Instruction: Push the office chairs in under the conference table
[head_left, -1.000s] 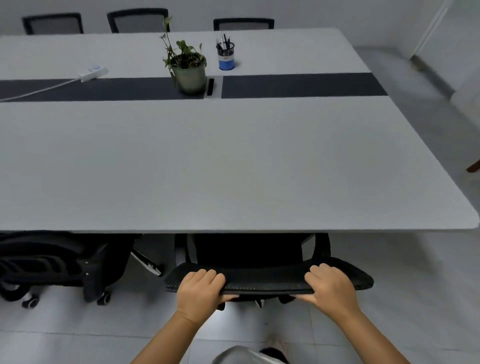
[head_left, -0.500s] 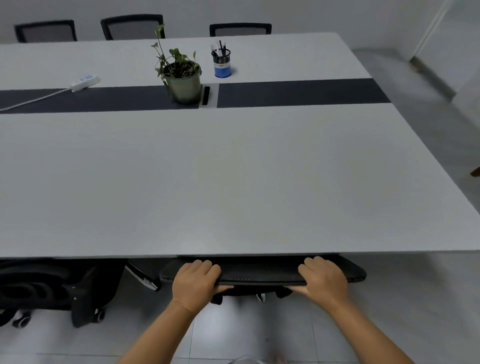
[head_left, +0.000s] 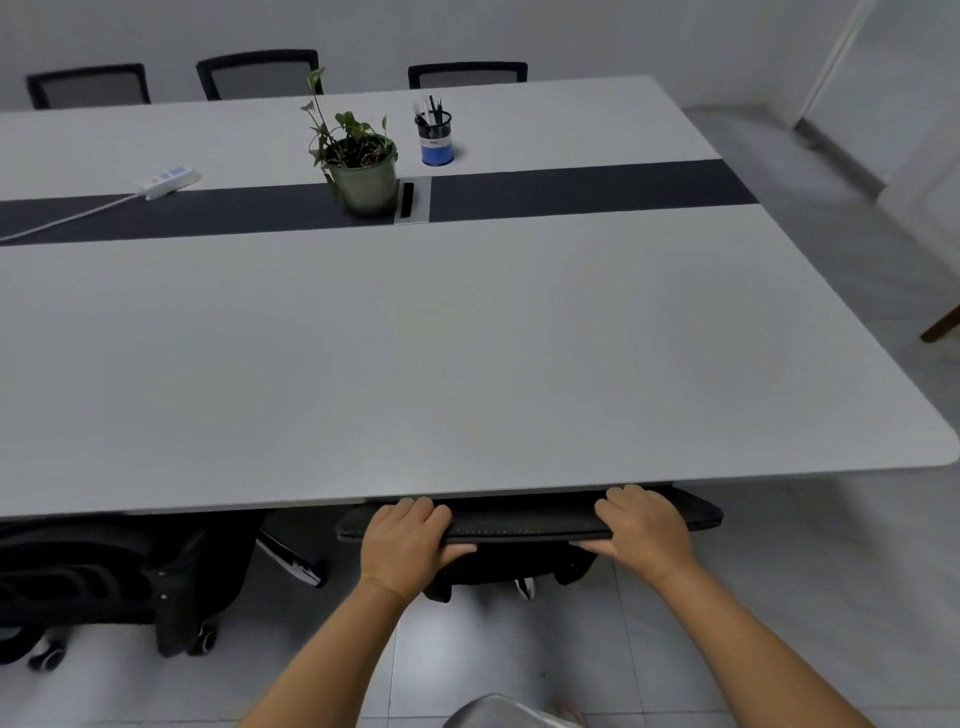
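Both hands were clamped on the top edge of the chair (head_left: 524, 522) backrest, fingers curled over the top and thumbs tucked beneath. The left hand (head_left: 408, 540) held near the left end of that edge and the right hand (head_left: 644, 530) near the right end, well apart from each other. The chair stood at the near edge of the table (head_left: 467, 364), its backrest top just under the lip of the tabletop and its seat hidden beneath; only part of the base and a caster or two showed below.

Judging by the wheels, the chair would likely roll easily on the smooth tiled floor (head_left: 519, 649) and feel fairly light to push, though it could swivel or veer if pressed on one side only. The backrest rim looked stiff enough to take a firm push, while the mesh panel below it would probably give, so the rim was the better place to hold. Two hands set wide apart suited it well, keeping it straight.

A second chair (head_left: 104, 582) sat to the left, also close in at the table edge. Three more chair backs (head_left: 258, 75) showed along the far side. On the table were a potted plant (head_left: 358, 166), a pen cup (head_left: 435, 137) and a power strip (head_left: 169, 182)
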